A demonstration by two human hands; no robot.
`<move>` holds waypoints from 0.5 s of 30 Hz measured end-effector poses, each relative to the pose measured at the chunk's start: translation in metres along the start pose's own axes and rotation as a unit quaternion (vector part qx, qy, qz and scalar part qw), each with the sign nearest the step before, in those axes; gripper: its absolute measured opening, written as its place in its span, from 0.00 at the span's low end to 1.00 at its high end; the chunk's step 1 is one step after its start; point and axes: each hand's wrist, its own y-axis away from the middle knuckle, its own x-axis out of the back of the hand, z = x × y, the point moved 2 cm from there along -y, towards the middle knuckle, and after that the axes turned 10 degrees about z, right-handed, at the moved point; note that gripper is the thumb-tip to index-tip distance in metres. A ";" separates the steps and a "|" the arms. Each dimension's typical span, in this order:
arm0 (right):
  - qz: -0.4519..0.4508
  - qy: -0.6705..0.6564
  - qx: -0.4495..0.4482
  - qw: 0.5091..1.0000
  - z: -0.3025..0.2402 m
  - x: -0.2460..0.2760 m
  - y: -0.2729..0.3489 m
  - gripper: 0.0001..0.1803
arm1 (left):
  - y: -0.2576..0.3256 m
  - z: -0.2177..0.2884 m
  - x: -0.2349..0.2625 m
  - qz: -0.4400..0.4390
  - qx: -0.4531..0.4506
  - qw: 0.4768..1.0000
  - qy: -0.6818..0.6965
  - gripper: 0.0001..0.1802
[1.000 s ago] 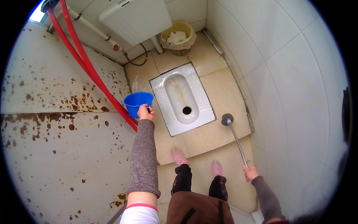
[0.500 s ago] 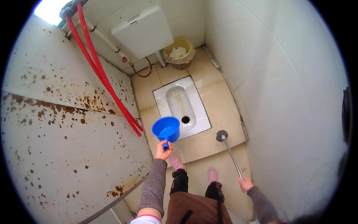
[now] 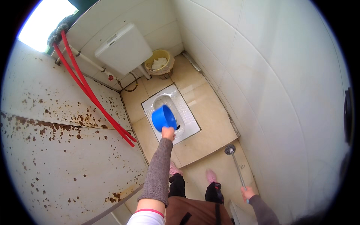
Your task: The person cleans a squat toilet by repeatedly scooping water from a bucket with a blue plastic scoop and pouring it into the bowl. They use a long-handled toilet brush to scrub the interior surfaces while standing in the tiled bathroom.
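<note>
My left hand (image 3: 168, 133) is closed round the handle of a blue plastic water dipper (image 3: 162, 118), arm stretched forward. The dipper is tilted over the white squat toilet (image 3: 189, 122), its opening turned to the right, and it covers part of the bowl. Whether water is leaving it I cannot make out clearly. Low on the right, my right hand (image 3: 248, 193) grips the metal handle of a toilet brush (image 3: 230, 149) with a round, dark grey scrubbing head. That head is just off the raised step's front edge, apart from the toilet.
Behind the toilet are a white cistern (image 3: 123, 48) and a yellow waste bin (image 3: 159, 62) with paper inside. Two red-handled mops (image 3: 88, 92) lean along the rust-spotted left partition (image 3: 56, 157). A tiled wall (image 3: 262, 93) bounds the right. The raised step (image 3: 206, 150) ends before my pink shoes.
My left hand has reached forward over the toilet, and the dipper has tipped from nearly upright onto its side. The brush head has drawn back off the step. The view has shifted.
</note>
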 end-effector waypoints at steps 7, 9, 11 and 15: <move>-0.014 -0.061 0.009 0.998 -0.008 0.003 0.007 0.14 | 0.061 0.171 -0.001 0.227 -0.419 0.844 -0.248 0.22; -0.014 -0.070 0.016 0.997 -0.011 0.001 0.002 0.15 | 0.084 0.205 0.012 0.254 -0.470 0.811 -0.241 0.29; -0.027 -0.056 0.036 0.997 -0.018 -0.006 0.001 0.14 | 0.098 0.227 0.032 0.263 -0.508 0.787 -0.231 0.32; -0.040 -0.025 0.069 0.997 -0.035 -0.004 0.010 0.14 | 0.119 0.237 0.056 0.231 -0.537 0.782 -0.218 0.34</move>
